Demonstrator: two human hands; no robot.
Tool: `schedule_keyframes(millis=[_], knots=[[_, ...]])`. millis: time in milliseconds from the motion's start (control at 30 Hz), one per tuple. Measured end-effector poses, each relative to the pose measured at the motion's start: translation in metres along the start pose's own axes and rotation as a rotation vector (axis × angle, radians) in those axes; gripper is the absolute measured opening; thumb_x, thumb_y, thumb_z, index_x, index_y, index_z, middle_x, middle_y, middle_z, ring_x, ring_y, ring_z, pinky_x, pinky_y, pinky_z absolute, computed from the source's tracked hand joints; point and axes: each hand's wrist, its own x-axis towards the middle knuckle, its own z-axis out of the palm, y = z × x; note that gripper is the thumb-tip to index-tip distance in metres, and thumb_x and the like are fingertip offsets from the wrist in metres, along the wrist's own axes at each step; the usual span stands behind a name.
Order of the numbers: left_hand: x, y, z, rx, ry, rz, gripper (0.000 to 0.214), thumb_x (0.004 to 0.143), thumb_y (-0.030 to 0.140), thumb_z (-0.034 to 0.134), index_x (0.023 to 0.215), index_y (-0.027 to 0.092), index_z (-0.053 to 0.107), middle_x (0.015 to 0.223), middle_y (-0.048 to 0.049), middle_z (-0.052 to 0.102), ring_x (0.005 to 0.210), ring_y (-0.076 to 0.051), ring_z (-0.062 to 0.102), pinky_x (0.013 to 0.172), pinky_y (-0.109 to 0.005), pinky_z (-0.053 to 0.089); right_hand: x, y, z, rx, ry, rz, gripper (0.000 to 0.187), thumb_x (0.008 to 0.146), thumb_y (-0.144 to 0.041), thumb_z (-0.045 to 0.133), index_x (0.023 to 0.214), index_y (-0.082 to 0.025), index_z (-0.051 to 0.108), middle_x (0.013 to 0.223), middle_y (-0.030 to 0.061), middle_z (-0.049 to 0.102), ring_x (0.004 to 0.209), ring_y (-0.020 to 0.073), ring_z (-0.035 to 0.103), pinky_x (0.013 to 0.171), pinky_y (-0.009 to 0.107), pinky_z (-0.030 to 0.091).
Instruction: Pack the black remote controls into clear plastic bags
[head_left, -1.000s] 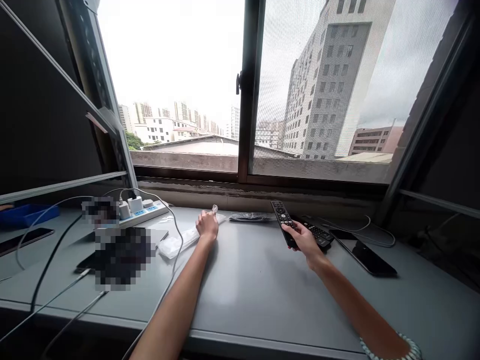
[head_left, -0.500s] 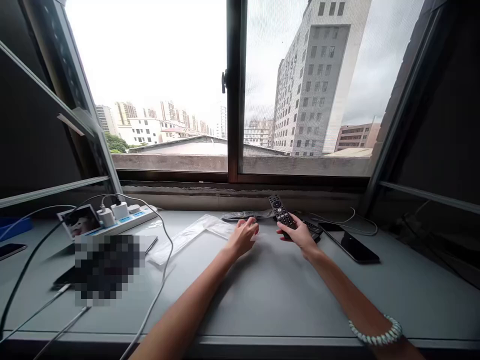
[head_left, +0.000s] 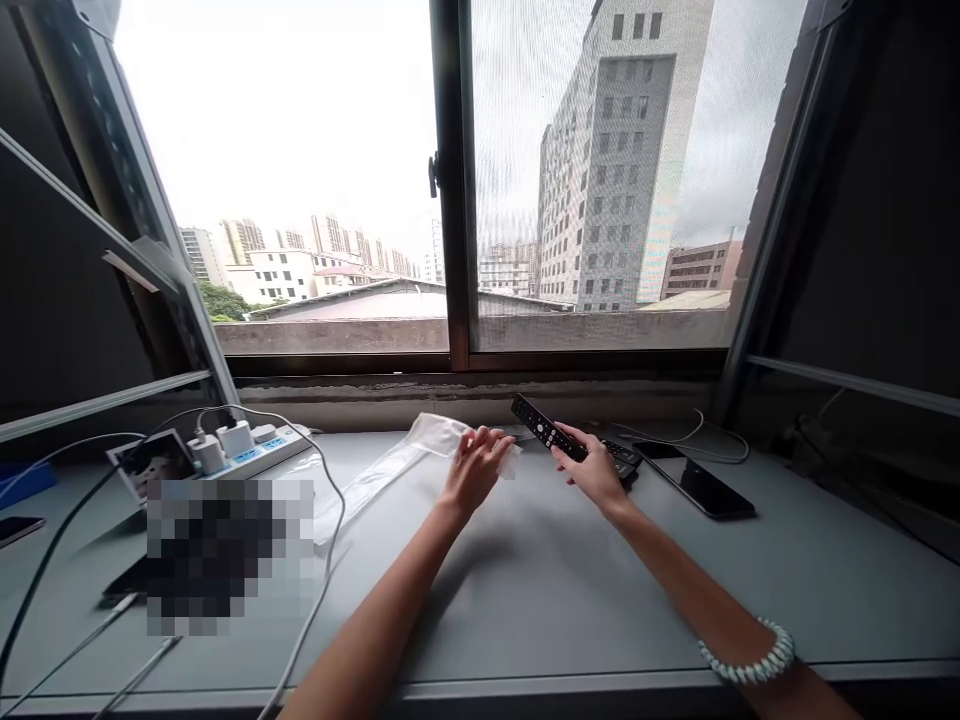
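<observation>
Right hand point(head_left: 592, 472) has its fingers wrapped around a black remote point(head_left: 541, 428), held just above the grey table point(head_left: 540, 600) with its tip pointing off to ten o'clock. Left hand point(head_left: 474, 472) sits just beside it at nine o'clock, fingertips pinching the near end of a clear plastic bag point(head_left: 390, 462), which trails away toward eight o'clock. A second remote point(head_left: 624, 456) lies on the table just behind the right hand. A dark phone point(head_left: 701, 485) is at three o'clock of it, and a power strip point(head_left: 255, 452) is far out at nine o'clock.

Right hand point(head_left: 596, 475) gripping remote point(head_left: 541, 430), left hand point(head_left: 474, 472) holding clear bag point(head_left: 405, 455)
</observation>
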Motion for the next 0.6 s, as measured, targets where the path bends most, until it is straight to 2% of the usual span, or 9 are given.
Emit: schedule_keyframes(millis=[67,133,200,300,367,467,533,600], knots=[[0.000,-0.003,0.000,0.044,0.015,-0.013,0.037,0.082,0.004,0.040,0.109,0.024,0.057,0.123,-0.0052,0.054,0.111,-0.021,0.047,0.098,-0.036,0.029,0.001,0.002,-0.001,-0.026,-0.004,-0.024,0.049,0.067,-0.035,0.062,0.114,-0.023,0.062,0.108,0.0075,0.057,0.056,0.0100,0.058,0.038,0.021,0.047],[-0.001,-0.010,0.002,0.070,0.029,-0.054,0.037,0.082,0.004,0.040,0.107,0.023,0.059,0.125,-0.0061,0.052,0.114,-0.022,0.044,0.099,-0.038,0.028,0.003,0.004,-0.003,-0.079,0.010,-0.097,0.046,0.069,-0.034,0.060,0.114,-0.024,0.062,0.106,0.0070,0.058,0.066,0.0137,0.060,0.046,0.024,0.050],[-0.002,-0.018,0.008,0.064,0.018,-0.105,0.037,0.082,0.004,0.040,0.108,0.023,0.059,0.125,-0.0066,0.051,0.116,-0.022,0.042,0.099,-0.038,0.029,0.004,0.004,-0.006,-0.150,0.044,-0.206,0.042,0.071,-0.032,0.059,0.112,-0.024,0.063,0.103,0.0064,0.059,0.081,0.0177,0.060,0.063,0.029,0.053],[-0.007,-0.024,0.020,0.010,-0.055,-0.210,0.041,0.080,0.009,0.044,0.118,0.020,0.053,0.124,-0.0090,0.049,0.115,-0.023,0.042,0.095,-0.037,0.033,0.003,0.002,-0.010,-0.241,0.075,-0.314,0.038,0.073,-0.029,0.058,0.110,-0.025,0.065,0.101,0.0057,0.060,0.092,0.0200,0.057,0.084,0.034,0.047],[-0.010,-0.025,0.028,-0.024,-0.126,-0.281,0.041,0.078,0.011,0.048,0.119,0.018,0.052,0.124,-0.0105,0.049,0.116,-0.025,0.042,0.095,-0.038,0.035,0.001,-0.001,-0.011,-0.289,0.066,-0.319,0.037,0.074,-0.027,0.058,0.110,-0.026,0.065,0.102,0.0048,0.060,0.092,0.0205,0.058,0.086,0.034,0.045],[-0.013,-0.025,0.033,-0.057,-0.203,-0.346,0.027,0.077,0.012,0.048,0.099,0.017,0.063,0.121,-0.0101,0.051,0.114,-0.026,0.043,0.094,-0.039,0.035,-0.004,-0.006,-0.009,-0.353,0.041,-0.310,0.036,0.075,-0.027,0.057,0.110,-0.029,0.064,0.104,0.0034,0.061,0.092,0.0218,0.058,0.082,0.033,0.046],[-0.014,-0.025,0.034,-0.078,-0.201,-0.361,0.023,0.077,0.011,0.047,0.087,0.018,0.066,0.115,-0.0091,0.054,0.110,-0.025,0.046,0.092,-0.039,0.035,-0.007,-0.007,-0.007,-0.340,0.026,-0.316,0.037,0.074,-0.027,0.058,0.111,-0.030,0.064,0.105,0.0029,0.062,0.092,0.0225,0.058,0.078,0.033,0.048],[-0.014,-0.024,0.035,-0.100,-0.172,-0.351,0.022,0.077,0.010,0.047,0.084,0.018,0.066,0.111,-0.0077,0.056,0.106,-0.023,0.049,0.091,-0.038,0.036,-0.008,-0.008,-0.005,-0.283,0.007,-0.328,0.038,0.074,-0.026,0.058,0.111,-0.029,0.064,0.106,0.0025,0.062,0.091,0.0228,0.059,0.075,0.033,0.049]])
